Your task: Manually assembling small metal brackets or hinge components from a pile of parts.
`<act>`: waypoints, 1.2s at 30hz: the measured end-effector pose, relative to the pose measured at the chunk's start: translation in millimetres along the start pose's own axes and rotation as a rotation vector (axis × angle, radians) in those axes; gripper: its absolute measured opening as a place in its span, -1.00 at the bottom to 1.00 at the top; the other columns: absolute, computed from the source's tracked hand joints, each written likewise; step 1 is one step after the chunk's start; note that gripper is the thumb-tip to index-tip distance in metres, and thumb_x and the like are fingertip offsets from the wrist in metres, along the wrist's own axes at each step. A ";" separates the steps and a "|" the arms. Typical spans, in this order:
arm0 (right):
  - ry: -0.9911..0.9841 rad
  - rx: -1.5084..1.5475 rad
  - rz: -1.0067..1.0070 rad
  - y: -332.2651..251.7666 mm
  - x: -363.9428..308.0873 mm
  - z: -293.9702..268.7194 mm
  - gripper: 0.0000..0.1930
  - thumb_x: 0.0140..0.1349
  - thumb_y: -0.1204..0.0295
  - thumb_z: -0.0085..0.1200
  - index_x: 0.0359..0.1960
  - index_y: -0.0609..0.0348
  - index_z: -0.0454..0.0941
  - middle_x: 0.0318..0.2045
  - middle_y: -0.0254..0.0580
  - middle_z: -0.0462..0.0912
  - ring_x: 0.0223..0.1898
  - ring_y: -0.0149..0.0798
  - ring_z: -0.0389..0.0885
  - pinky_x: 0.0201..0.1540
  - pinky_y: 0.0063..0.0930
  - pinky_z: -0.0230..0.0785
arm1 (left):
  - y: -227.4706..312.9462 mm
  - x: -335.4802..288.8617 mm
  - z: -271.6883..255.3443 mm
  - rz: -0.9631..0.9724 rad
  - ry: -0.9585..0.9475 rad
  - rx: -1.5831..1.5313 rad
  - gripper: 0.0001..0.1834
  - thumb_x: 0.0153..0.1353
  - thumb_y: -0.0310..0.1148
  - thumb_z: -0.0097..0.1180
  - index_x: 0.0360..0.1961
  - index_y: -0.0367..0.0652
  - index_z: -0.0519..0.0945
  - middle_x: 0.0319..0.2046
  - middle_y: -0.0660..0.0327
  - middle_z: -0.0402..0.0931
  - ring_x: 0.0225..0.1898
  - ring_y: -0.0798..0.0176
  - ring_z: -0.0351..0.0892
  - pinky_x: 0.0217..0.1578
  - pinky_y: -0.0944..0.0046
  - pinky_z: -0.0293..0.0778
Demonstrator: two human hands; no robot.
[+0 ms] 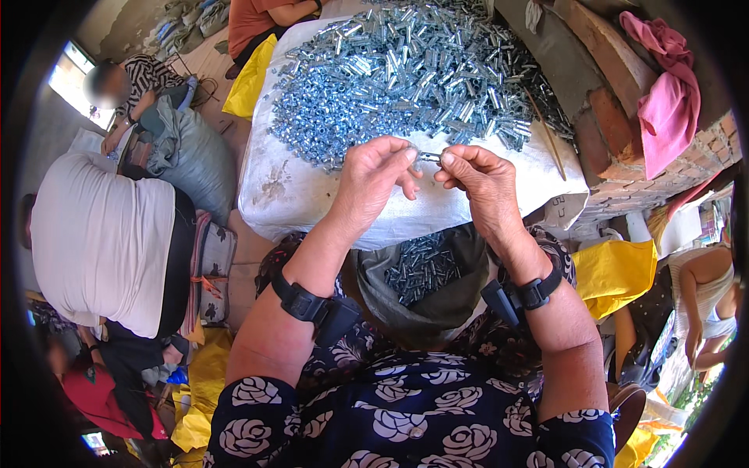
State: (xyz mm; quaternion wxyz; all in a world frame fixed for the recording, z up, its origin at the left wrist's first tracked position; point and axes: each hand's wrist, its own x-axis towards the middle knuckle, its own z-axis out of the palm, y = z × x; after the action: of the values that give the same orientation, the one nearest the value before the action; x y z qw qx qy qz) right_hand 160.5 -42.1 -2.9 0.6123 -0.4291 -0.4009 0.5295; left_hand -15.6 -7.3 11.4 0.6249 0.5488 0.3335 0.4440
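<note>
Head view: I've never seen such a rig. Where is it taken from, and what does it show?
There is no machine: the work is done bare-handed. A wide fisheye camera worn on the head looks down, so straight edges bend. The left hand and right hand hold a small metal part between them. Ahead, a white sheet bears a heap of shiny metal pieces; nearer the body, an open dark bag holds more.

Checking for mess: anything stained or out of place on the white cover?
Yes: a dark smudge stains the white cover left of the left hand, and a thin stick, unlike the metal parts, lies near their right edge.
</note>
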 end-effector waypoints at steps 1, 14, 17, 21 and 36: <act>0.000 0.000 0.000 -0.3 0.0 0.0 -0.85 0.17 0.48 0.18 -0.27 0.30 0.61 -0.46 -0.23 0.65 -0.45 -0.44 0.61 -0.36 -0.64 0.42 | -0.3 0.3 0.1 0.000 0.000 0.000 -0.79 0.24 -0.40 0.08 -0.23 -0.39 0.51 -0.52 0.12 0.52 -0.61 0.38 0.51 -0.40 0.31 0.55; 0.008 0.079 0.066 -1.7 -5.4 1.3 -0.85 0.17 0.48 0.17 -0.27 0.30 0.60 -0.46 -0.24 0.65 -0.44 -0.43 0.62 -0.36 -0.64 0.43 | -1.7 -1.5 4.7 0.103 0.009 0.134 -0.82 0.24 -0.45 0.07 -0.26 -0.40 0.53 -0.60 0.18 0.52 -0.60 0.38 0.52 -0.35 0.33 0.54; 0.026 0.133 0.093 1.0 -6.5 3.0 -0.86 0.17 0.49 0.17 -0.27 0.29 0.60 -0.45 -0.23 0.65 -0.43 -0.42 0.62 -0.36 -0.64 0.43 | -3.0 -1.5 4.8 0.120 0.006 0.142 -0.81 0.23 -0.45 0.08 -0.26 -0.41 0.53 -0.60 0.18 0.52 -0.60 0.37 0.52 -0.34 0.33 0.55; 0.008 0.222 0.129 4.1 -6.3 2.0 -0.86 0.16 0.49 0.17 -0.28 0.29 0.60 -0.44 -0.20 0.65 -0.42 -0.41 0.63 -0.35 -0.64 0.45 | -5.1 -0.7 4.5 0.122 0.007 0.090 -0.80 0.22 -0.45 0.10 -0.24 -0.43 0.53 -0.60 0.16 0.52 -0.58 0.36 0.52 -0.34 0.32 0.55; -0.217 0.362 0.270 8.2 -12.1 -16.4 -0.86 0.18 0.49 0.16 -0.26 0.28 0.58 -0.41 -0.17 0.65 -0.41 -0.36 0.65 -0.30 -0.58 0.52 | -0.7 -7.6 2.8 -0.062 -0.185 -0.127 -0.80 0.21 -0.49 0.09 -0.19 -0.41 0.55 -0.47 0.14 0.55 -0.60 0.39 0.48 -0.48 0.44 0.51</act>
State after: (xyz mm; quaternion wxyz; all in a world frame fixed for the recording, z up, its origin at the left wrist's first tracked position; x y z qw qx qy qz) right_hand 172.1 -55.1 -16.2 0.5564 -0.3028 -0.3021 0.7124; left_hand -15.9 -15.3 10.6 0.7000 0.5361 0.2622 0.3922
